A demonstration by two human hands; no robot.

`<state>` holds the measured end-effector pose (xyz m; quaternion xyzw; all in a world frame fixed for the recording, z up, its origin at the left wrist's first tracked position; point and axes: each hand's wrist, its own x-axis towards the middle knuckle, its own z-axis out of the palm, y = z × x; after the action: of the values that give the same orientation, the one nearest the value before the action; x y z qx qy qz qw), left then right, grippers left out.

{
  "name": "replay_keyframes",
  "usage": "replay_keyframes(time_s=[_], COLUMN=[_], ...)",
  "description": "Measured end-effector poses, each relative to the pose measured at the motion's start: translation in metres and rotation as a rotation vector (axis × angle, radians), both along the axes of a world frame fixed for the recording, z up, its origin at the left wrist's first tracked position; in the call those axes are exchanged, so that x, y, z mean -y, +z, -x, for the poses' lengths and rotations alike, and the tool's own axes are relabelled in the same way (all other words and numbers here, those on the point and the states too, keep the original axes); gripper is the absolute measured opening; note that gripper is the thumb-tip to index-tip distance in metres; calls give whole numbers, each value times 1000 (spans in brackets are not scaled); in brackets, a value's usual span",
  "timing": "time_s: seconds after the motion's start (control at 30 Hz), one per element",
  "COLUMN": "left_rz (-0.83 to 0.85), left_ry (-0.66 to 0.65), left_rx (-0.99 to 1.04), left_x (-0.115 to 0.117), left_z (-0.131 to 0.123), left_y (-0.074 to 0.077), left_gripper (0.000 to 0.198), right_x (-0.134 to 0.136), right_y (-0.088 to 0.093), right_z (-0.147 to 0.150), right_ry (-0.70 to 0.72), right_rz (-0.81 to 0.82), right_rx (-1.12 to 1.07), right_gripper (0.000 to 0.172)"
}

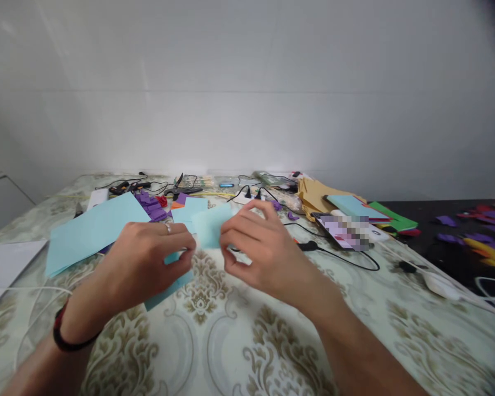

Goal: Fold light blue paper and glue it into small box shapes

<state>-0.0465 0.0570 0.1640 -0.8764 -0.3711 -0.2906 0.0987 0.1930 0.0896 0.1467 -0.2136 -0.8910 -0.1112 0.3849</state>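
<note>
A small light blue sheet of paper (209,226) is held up between my two hands above the patterned tablecloth. My left hand (150,258), with a ring on one finger, pinches the paper's left side. At the right side, my right hand (258,250) curls its fingers round the edge, thumb and fingertips close together. Below my left hand lies another light blue piece (169,291), partly covered by it. Larger folded light blue sheets (97,231) rest to the left, and further light blue paper (190,209) lies behind the held piece.
Purple paper strips (150,206), glue guns (130,187) and scissors (181,190) lie at the back. A power strip (245,198) with plugs stands beyond my hands. To the right are a phone (342,231), brown envelopes (317,195) and coloured paper (391,214). White cables (33,289) cross the left side.
</note>
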Motion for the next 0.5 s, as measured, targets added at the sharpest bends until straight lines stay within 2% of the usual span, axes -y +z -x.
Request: replay_keyframes(time_s=[0.1,0.17,0.23,0.3,0.37,0.4,0.47,0.5], left_rz=[-32,-93,-189,-291,-356,-369,-378,-377], left_ry=[107,151,111,21,-69,-106,-152,-159], left_rx=[-6,9,15,15,20,19,14,8], left_x=[-3,-4,-5,-5,-5,-5,-7,-7], left_z=[16,19,16,9,1,-3,-8,-10], left_y=[7,10,10,8,4,2,-2,-4], left_gripper=[16,15,14,13,13,14,15,15], right_x=[-1,-2,-4,-8,-13,-15,-19,-20], right_y=[9,12,12,8,3,1,-3,-4], right_z=[-13,-20,-25,-26,-25,-23,-19,-17], right_ry=[-79,-119,-146,-69,129,223,317,323], right_rz=[7,101,320,648,999,1141,1305,1333], right_rx=[-66,-169,-296,-397,-475,-522,-617,-658], right_gripper=[22,16,4,29,53,59,55,51])
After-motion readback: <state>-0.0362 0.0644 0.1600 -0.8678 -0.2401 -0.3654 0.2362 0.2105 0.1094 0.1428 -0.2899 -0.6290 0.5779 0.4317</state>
